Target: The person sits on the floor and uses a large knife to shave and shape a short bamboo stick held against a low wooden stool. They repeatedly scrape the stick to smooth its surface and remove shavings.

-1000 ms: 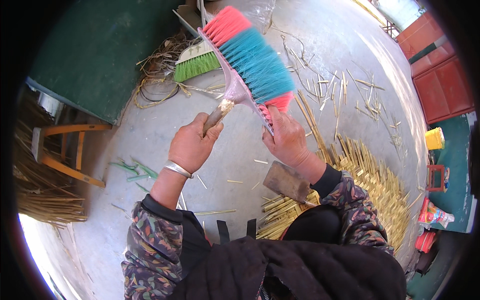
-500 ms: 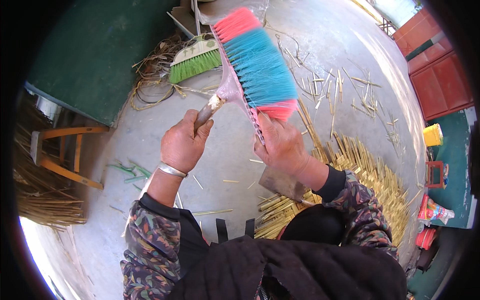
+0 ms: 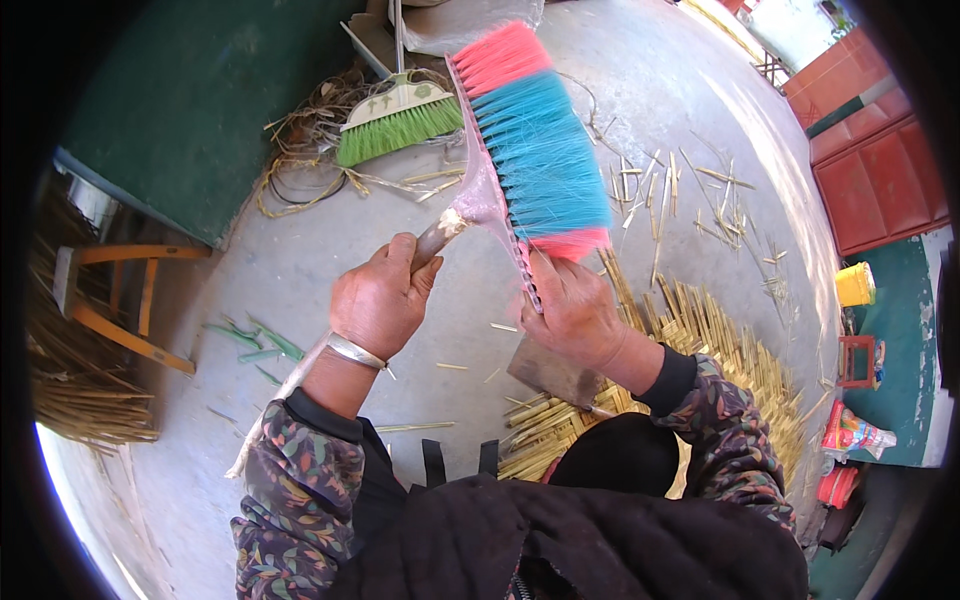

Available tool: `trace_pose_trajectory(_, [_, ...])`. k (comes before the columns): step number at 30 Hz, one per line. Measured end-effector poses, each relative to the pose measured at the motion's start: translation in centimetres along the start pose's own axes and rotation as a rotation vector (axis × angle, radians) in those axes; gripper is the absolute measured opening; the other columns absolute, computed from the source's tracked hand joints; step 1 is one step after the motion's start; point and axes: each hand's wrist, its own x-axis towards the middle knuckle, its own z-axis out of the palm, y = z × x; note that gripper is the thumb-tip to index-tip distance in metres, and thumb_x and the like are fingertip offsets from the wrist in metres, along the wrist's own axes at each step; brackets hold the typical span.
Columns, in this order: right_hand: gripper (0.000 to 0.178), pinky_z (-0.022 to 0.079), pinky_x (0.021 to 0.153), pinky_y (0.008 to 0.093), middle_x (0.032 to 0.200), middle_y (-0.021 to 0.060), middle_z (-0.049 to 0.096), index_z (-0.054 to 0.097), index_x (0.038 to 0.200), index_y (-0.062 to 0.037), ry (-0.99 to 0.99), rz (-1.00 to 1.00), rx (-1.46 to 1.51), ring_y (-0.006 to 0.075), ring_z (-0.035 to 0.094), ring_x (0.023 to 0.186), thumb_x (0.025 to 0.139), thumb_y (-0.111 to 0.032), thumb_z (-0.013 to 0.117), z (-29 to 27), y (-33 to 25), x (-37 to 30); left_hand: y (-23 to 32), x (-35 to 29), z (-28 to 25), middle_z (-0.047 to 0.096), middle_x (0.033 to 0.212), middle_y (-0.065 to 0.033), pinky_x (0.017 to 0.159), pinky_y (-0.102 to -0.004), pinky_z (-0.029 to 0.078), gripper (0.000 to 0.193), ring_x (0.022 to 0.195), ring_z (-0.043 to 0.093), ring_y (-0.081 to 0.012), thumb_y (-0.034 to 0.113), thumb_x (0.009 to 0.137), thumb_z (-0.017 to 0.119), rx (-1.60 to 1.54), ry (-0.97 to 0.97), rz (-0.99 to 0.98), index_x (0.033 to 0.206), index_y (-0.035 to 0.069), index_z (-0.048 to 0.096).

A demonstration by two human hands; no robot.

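A broom [image 3: 545,150] with pink and blue bristles is held up in front of me, its head tilted and its bristles facing right. My left hand [image 3: 383,295] is wrapped round the handle just below the pink head; the handle runs back under my left forearm. My right hand [image 3: 578,312] pinches the near end of the broom head, beside the last pink bristles. Under my right forearm lies a woven mat of split yellow strips [image 3: 720,345]. A flat blade-like tool [image 3: 553,372] rests at the mat's left edge, partly hidden by my knee.
A green-bristled broom [image 3: 398,128] stands ahead by tangled cords. Loose strips [image 3: 735,205] litter the concrete floor. At left are an orange wooden stand [image 3: 140,340] and bundled stalks [image 3: 95,405]. A yellow bucket [image 3: 855,284] and red cabinet [image 3: 880,175] are at right.
The broom has shifted slightly right and down, with both hands still on it. My left hand has moved a little down and right with the handle.
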Motion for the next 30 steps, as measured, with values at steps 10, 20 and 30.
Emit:
trace_pose_trajectory(10, [0.049, 0.046, 0.077, 0.0404, 0.095, 0.0144, 0.060, 0.049, 0.117, -0.0022, -0.029, -0.062, -0.097, 0.0302, 0.059, 0.088, 0.071, -0.011, 0.065, -1.1, 2.8, 1.7, 2.2, 0.9, -0.7, 0.062, 0.076, -0.0162, 0.055, -0.0473, 0.046, 0.032, 0.065, 0.061, -0.0391, 0.038, 0.093, 0.052, -0.240, -0.141, -0.130, 0.094, 0.006, 0.046])
trace_pose_trajectory(20, [0.050, 0.039, 0.088, 0.0463, 0.104, 0.0190, 0.058, 0.047, 0.119, 0.0002, -0.010, -0.059, -0.030, 0.0373, 0.053, 0.099, 0.075, -0.011, 0.066, 0.3, 2.6, 2.7, 0.7, 1.5, -0.9, 0.060, 0.077, -0.0148, 0.061, -0.0366, 0.048, 0.057, 0.064, 0.060, -0.0269, 0.036, 0.094, 0.054, -0.634, -0.041, -0.151, 0.134, -0.002, 0.039])
trace_pose_trajectory(30, [0.059, 0.040, 0.092, 0.0435, 0.112, 0.0165, 0.056, 0.049, 0.121, -0.0051, -0.015, -0.098, -0.176, 0.0348, 0.052, 0.108, 0.072, -0.025, 0.075, -0.4, 1.6, 4.7, 1.1, 0.9, -3.1, 0.055, 0.075, -0.0046, 0.064, -0.0266, 0.046, 0.054, 0.067, 0.049, -0.0116, 0.028, 0.092, 0.061, -0.834, -0.048, -0.340, 0.134, -0.001, 0.045])
